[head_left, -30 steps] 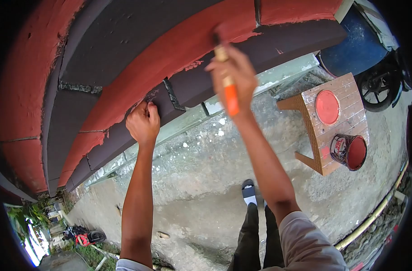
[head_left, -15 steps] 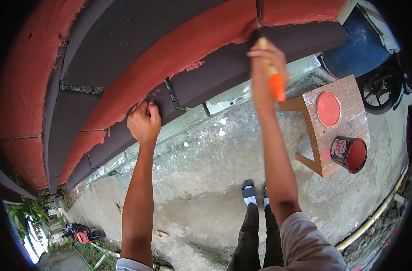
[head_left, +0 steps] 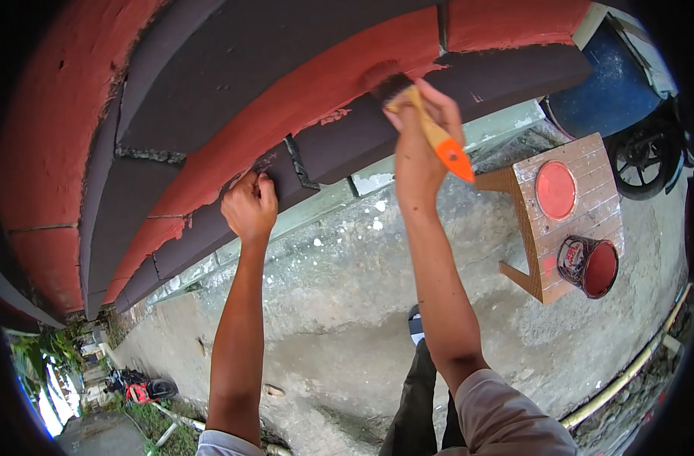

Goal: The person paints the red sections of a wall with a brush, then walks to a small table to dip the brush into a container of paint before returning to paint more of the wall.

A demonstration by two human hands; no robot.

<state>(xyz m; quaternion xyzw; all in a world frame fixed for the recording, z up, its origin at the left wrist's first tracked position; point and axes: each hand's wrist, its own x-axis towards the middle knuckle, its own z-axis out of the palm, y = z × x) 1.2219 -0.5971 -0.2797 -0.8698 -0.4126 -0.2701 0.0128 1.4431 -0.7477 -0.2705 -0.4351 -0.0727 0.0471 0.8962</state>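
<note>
In my right hand is a paintbrush with a wooden handle and an orange tip. Its dark bristles press against the red painted band of the wall, just above the dark grey ledge. My left hand is curled into a fist and leans on the ledge further left, near a dark gap in it; no tool shows in it. Red paint ends raggedly along the ledge, with a few smears on the grey.
To the right, a small wooden table carries a round red lid and an open paint can lying tilted. Behind it are a blue barrel and a black wheel. A motorcycle stands far left on the ground.
My right hand has swept the brush left along the red band, and the brush now slants with its handle pointing down to the right. My left hand stays on the ledge.
</note>
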